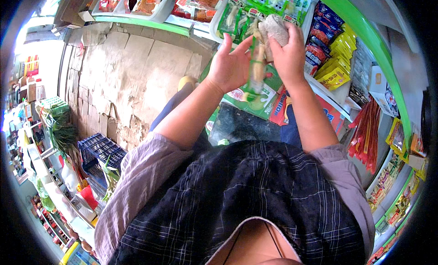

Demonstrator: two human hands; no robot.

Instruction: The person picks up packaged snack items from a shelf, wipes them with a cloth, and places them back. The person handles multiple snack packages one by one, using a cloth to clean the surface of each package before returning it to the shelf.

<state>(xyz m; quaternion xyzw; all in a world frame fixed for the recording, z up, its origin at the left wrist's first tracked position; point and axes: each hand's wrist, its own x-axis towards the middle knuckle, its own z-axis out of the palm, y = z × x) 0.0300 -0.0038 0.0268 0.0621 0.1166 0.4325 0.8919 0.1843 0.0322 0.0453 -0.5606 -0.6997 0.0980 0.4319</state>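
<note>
A clear, green-edged packet of pale food (258, 68), which looks like chicken feet, is between my hands, its lower end blurred. My right hand (291, 52) grips a greyish folded cloth (274, 29) at the packet's upper end. My left hand (231, 64) has its thumb spread upward and its fingers reaching to the packet's left edge. Some of those fingertips are hidden, and whether they hold the packet I cannot tell. Just beyond lies a white tray (214, 27) of similar green packets (230, 21).
Blue packets (323, 28) and yellow packets (337, 63) fill the shelf's right side, behind a green shelf edge (373, 32). Below are green cartons (260, 102) and a red carton (330, 111). Flattened cardboard (150, 66) covers the floor at left, near a blue plastic crate (102, 150).
</note>
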